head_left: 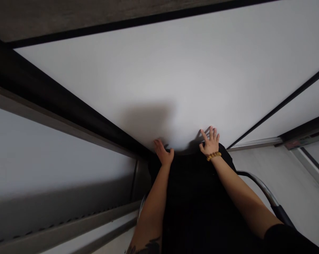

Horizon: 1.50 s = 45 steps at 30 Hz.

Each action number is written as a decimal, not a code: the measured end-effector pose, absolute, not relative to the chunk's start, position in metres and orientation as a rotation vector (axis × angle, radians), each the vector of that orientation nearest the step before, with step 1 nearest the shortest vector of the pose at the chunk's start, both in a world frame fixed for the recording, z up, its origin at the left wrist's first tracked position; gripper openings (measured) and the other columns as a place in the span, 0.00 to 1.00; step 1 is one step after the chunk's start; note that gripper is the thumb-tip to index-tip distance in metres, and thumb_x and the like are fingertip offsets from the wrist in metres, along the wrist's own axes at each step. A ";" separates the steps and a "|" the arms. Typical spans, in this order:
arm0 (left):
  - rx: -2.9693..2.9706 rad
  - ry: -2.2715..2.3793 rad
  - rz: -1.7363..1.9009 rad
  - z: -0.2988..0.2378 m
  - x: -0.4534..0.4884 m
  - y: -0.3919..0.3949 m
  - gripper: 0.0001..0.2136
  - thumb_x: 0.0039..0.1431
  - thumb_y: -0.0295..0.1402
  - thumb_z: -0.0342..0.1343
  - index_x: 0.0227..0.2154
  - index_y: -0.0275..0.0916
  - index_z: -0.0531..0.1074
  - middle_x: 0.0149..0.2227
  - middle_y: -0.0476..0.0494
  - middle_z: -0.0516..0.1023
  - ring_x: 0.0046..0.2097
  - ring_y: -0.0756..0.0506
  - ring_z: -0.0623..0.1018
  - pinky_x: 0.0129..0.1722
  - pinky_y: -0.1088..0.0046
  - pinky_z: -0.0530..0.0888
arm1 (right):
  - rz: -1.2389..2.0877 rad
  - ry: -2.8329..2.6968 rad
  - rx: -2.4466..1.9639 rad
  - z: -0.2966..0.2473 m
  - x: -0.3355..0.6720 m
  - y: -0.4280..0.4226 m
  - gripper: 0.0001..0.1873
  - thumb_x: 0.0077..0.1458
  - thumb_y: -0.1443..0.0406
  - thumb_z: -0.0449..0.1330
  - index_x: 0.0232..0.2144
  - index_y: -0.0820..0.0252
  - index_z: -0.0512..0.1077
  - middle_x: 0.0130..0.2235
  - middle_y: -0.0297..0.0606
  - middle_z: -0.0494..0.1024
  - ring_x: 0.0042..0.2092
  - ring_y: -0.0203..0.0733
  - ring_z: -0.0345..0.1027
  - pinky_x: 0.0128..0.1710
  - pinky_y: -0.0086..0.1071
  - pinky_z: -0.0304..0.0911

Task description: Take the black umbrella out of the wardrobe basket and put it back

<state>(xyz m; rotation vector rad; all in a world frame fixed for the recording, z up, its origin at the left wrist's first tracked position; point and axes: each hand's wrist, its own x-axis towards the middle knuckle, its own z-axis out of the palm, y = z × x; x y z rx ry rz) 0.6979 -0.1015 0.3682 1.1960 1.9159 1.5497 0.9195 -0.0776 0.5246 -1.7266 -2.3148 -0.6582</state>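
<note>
White and smooth, the broad panel spreads before me on my feed, straight ahead of both hands and filling most of the upper view. My left hand is open and empty at its lower left edge, thumb held apart from the fingers. My right hand is open too, fingers fanned over the lower part of the panel, with a shadow beside them; I cannot tell from here whether either hand actually touches the surface. Yellowish beads circle the right wrist. Black clothing lies between the forearms. Along the panel's left side I see a dark strip, and near my right forearm, a curved metal bar above pale floor.
</note>
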 end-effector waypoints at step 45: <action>1.334 1.823 1.448 0.361 0.695 -0.117 0.46 0.46 0.34 0.59 0.69 0.30 0.50 0.65 0.26 0.63 0.66 0.28 0.62 0.65 0.45 0.61 | -0.660 -2.325 -1.805 0.508 0.893 -0.099 0.54 0.54 0.59 0.55 0.74 0.64 0.31 0.73 0.53 0.30 0.50 0.59 0.66 0.44 0.48 0.67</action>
